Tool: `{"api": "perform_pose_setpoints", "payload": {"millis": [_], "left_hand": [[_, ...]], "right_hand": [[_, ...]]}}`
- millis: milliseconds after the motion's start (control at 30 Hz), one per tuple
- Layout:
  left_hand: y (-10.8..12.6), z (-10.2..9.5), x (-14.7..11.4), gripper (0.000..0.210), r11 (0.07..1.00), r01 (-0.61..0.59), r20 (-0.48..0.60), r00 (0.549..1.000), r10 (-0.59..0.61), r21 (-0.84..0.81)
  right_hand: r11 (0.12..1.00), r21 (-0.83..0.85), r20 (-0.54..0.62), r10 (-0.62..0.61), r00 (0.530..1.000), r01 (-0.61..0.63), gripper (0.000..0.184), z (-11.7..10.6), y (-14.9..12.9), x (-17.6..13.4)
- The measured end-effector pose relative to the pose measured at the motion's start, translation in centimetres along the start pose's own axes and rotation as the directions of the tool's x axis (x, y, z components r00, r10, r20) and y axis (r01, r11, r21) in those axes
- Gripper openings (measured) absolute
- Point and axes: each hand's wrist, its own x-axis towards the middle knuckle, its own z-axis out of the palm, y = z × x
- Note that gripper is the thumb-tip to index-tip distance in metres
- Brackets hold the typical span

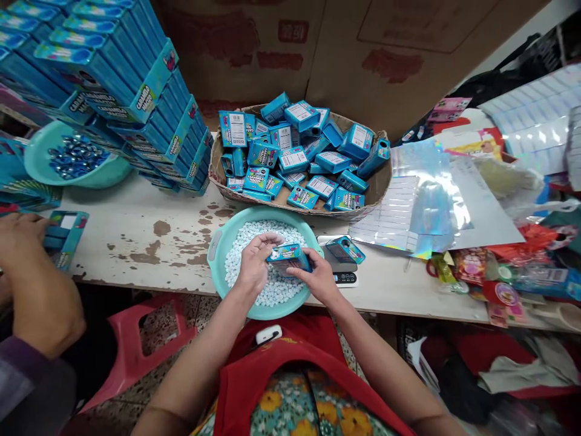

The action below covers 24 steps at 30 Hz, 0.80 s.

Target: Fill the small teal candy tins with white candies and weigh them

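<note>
In the head view, a small blue candy box (290, 259) lettered "CARAMELO MACIZO" is held tilted over a turquoise basin (216, 266). My right hand (320, 277) grips its right end, thumb in front. My left hand (255, 263) is curled against the box's left end; what its fingers hold, if anything, is hidden. Small white candies (276, 292) fill the basin below both hands. Just right of the basin, another blue box (345, 249) rests on a small scale (345, 278) with a black button panel.
Behind the basin stands a cut cardboard carton (370, 209) heaped with blue boxes. Stacked display packs (149, 103) and a bowl of blue-wrapped pieces (120, 172) are at left, near a co-worker's hand (22, 239). Label sheets (385, 212) and candy bags (472, 266) lie right.
</note>
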Motion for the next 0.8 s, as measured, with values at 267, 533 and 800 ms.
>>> {"api": "perform_pose_setpoints", "payload": {"millis": [267, 533, 800], "left_hand": [[-0.2, -3.3, 2.3, 0.017, 0.838, -0.176, -0.054, 0.970, 0.238, 0.517], [2.0, -2.8, 2.6, 0.018, 0.656, -0.237, 0.241, 0.967, 0.086, 0.717], [4.7, -2.7, 2.0, 0.060, 0.520, -0.302, 0.375, 0.926, -0.037, 0.799]], "right_hand": [[0.985, 0.170, -0.049, 0.043, 0.998, -0.034, 0.045, 0.3, 0.5, -0.2], [0.987, 0.161, -0.051, 0.038, 0.998, -0.030, 0.044, -0.3, 0.7, 0.3], [0.942, 0.335, -0.097, 0.062, 0.993, -0.026, 0.045, 1.2, 1.1, 0.7]]}}
